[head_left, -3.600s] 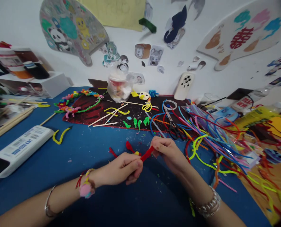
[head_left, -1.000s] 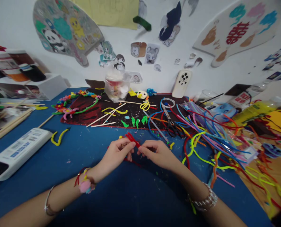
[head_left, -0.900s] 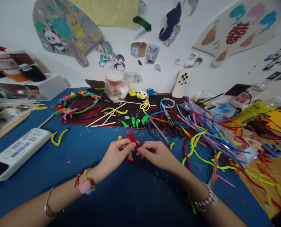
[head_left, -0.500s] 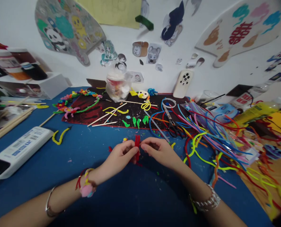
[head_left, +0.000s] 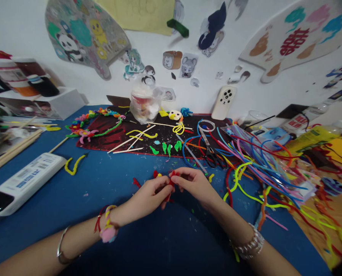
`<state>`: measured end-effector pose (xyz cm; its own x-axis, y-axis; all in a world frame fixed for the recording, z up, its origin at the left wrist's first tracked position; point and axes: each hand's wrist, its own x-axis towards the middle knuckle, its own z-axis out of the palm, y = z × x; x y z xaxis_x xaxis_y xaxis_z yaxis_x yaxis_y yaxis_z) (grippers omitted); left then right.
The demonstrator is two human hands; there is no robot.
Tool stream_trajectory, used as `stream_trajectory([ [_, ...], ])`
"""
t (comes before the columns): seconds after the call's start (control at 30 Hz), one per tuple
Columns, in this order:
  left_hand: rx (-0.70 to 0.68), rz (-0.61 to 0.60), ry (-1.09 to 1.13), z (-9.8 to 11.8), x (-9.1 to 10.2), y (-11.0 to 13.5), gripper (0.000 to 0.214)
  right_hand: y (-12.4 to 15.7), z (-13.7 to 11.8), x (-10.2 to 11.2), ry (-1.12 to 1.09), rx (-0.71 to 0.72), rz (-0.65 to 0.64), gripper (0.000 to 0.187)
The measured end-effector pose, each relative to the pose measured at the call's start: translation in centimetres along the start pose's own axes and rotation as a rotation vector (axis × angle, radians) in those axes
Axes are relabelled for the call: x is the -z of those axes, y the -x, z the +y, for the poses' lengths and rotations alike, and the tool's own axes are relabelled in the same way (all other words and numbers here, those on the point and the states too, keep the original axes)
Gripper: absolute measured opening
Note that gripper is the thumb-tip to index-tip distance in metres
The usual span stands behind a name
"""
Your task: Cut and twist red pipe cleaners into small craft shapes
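Between my two hands is a red pipe cleaner (head_left: 173, 174), partly hidden by the fingers. My left hand (head_left: 156, 191) pinches its lower part between thumb and forefinger. At its upper end, the fingertips of my right hand (head_left: 189, 183) are closed on the same red piece. Just behind my left hand lie a short red pipe cleaner piece (head_left: 136, 182) and a small red and yellow bit (head_left: 157, 174), partly covered. Several green twisted pieces (head_left: 168, 148) rest on the dark mat beyond the hands.
Scissors (head_left: 212, 155) lie on the dark mat (head_left: 102, 140), right of centre. A tangle of coloured pipe cleaners (head_left: 263, 165) spreads over the right side. A white box-shaped device (head_left: 27, 182) sits at left, near a bent yellow pipe cleaner (head_left: 73, 165). A phone (head_left: 224, 102) leans on the wall.
My right hand has closed in on the red pipe cleaner and now grips its top. The two upright red ends seen before are now bunched at the fingertips.
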<state>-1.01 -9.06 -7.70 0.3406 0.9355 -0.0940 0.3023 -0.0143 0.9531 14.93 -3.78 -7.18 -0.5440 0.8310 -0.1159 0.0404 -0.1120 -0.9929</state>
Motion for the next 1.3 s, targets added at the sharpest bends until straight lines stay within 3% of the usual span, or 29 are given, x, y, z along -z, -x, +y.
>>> stream_trajectory([
  [0.17,0.014,-0.010,-0.042,0.0,0.0,0.2,0.026,-0.1,0.0,0.2,-0.011,0.019,0.124,0.022],
  [0.37,0.027,0.004,-0.045,0.1,0.0,0.2,0.026,-0.6,-0.4,1.3,-0.256,0.071,0.317,0.037],
  [0.43,0.022,0.031,-0.034,0.0,0.0,0.2,0.027,-0.5,-0.6,1.3,-0.263,0.045,0.277,0.033],
  [0.5,0.012,0.061,-0.014,0.0,0.0,0.1,0.027,-0.3,-0.6,0.8,-0.197,0.003,0.147,0.020],
  [0.57,-0.004,0.068,0.006,0.0,0.1,0.0,0.027,-0.1,-0.5,0.1,-0.099,-0.020,-0.008,0.024],
  [0.63,-0.013,0.048,0.013,0.1,0.2,-0.1,0.027,0.2,-0.2,-0.5,-0.023,-0.005,-0.068,0.024],
  [0.87,0.016,0.003,0.025,0.1,0.3,0.0,0.036,0.0,0.3,-0.1,-0.046,0.044,0.109,0.022],
  [1.07,0.048,0.011,0.219,0.1,0.3,0.1,0.030,-0.2,0.0,0.4,-0.025,0.046,0.134,0.020],
  [1.3,0.092,0.154,0.002,0.2,0.5,0.2,0.036,-0.1,-0.2,0.2,0.000,0.070,0.127,0.019],
])
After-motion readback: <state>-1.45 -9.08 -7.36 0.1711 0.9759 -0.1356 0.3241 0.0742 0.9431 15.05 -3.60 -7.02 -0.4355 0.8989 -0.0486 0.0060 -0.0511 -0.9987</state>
